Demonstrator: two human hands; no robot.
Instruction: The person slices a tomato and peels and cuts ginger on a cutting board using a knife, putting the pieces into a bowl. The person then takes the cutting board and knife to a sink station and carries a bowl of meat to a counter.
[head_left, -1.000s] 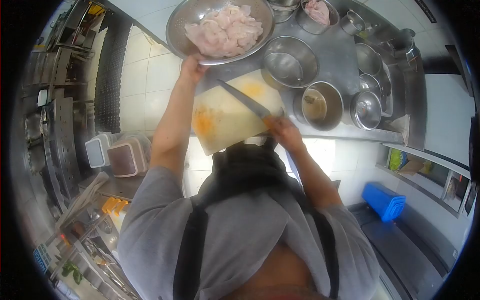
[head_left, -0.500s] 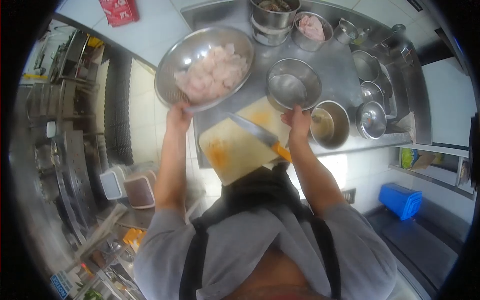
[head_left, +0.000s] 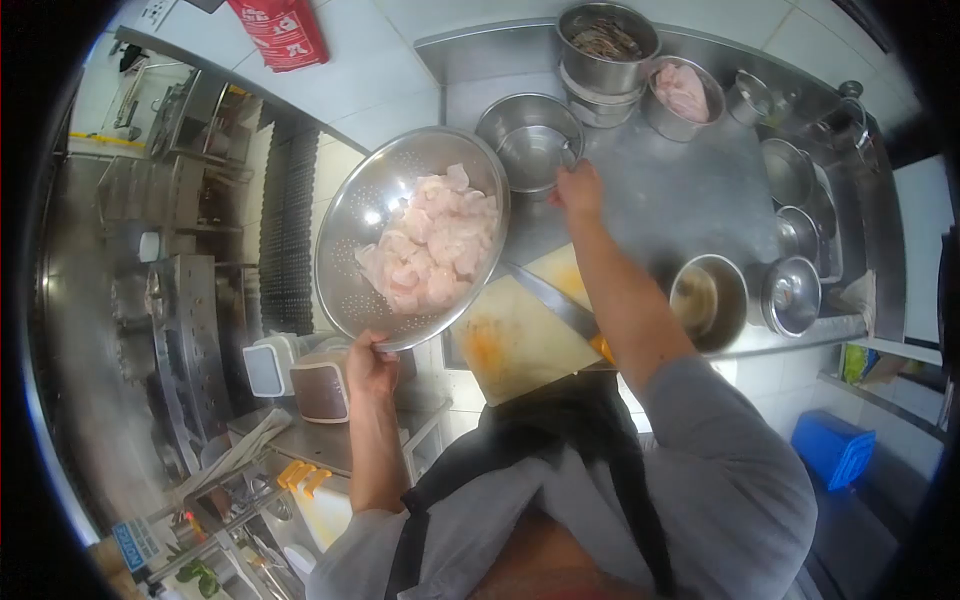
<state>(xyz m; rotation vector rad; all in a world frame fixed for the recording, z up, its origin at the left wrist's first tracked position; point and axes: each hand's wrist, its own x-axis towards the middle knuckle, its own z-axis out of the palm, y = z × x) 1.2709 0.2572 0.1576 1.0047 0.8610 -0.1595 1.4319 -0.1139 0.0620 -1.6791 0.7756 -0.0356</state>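
Note:
My left hand (head_left: 372,365) grips the lower rim of a large perforated metal colander (head_left: 345,225), which is tilted. Pale raw meat pieces (head_left: 432,240) lie inside it. My right hand (head_left: 578,192) is closed on the near rim of a round metal bowl (head_left: 530,145) on the steel counter. Between my arms, a knife (head_left: 553,300) with an orange handle lies across a stained cutting board (head_left: 520,345). My right forearm passes above the board's right side, close to the handle.
Metal pots (head_left: 610,60) stand along the counter's back, beside a pot of pink meat (head_left: 682,92). A deep pot (head_left: 708,300) and a small bowl (head_left: 792,297) are at the right. A red packet (head_left: 282,32) is at the upper left.
The knife has been let go onto the board. My right hand has taken the round bowl's rim and moved it back and left. The colander has come nearer, more tilted, in my left hand.

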